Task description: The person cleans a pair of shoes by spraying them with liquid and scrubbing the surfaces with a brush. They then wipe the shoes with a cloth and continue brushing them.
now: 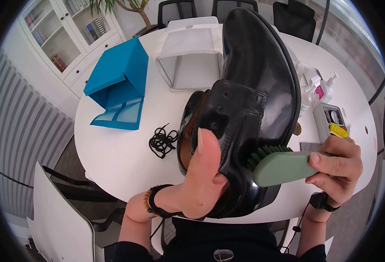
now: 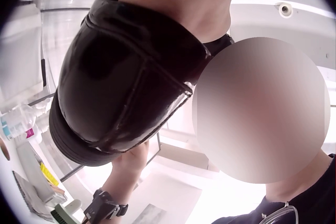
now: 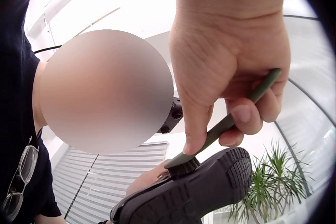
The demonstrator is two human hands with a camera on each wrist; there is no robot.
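Note:
A glossy black leather shoe (image 1: 260,65) is held up in front of me in the head view, toe pointing away, eyelets bare and brown lining showing at its opening. My left hand (image 1: 201,179) holds it with the fingers hidden inside the opening and the thumb outside, over the upper. In the left wrist view the heel end of the shoe (image 2: 100,87) hangs below that wrist. My right hand (image 1: 338,168) grips a green-handled brush (image 1: 284,168), thumb against the handle. Its dark bristles meet the side of the shoe near the sole, also visible in the right wrist view.
On the round white table (image 1: 118,170) lie a bundled black shoelace (image 1: 163,142), an open teal fabric box (image 1: 114,78) and a white box with clear panels (image 1: 188,56). At right are pump bottles (image 1: 327,89) and a bin (image 1: 328,122) beside a yellow-bristled brush (image 1: 338,130).

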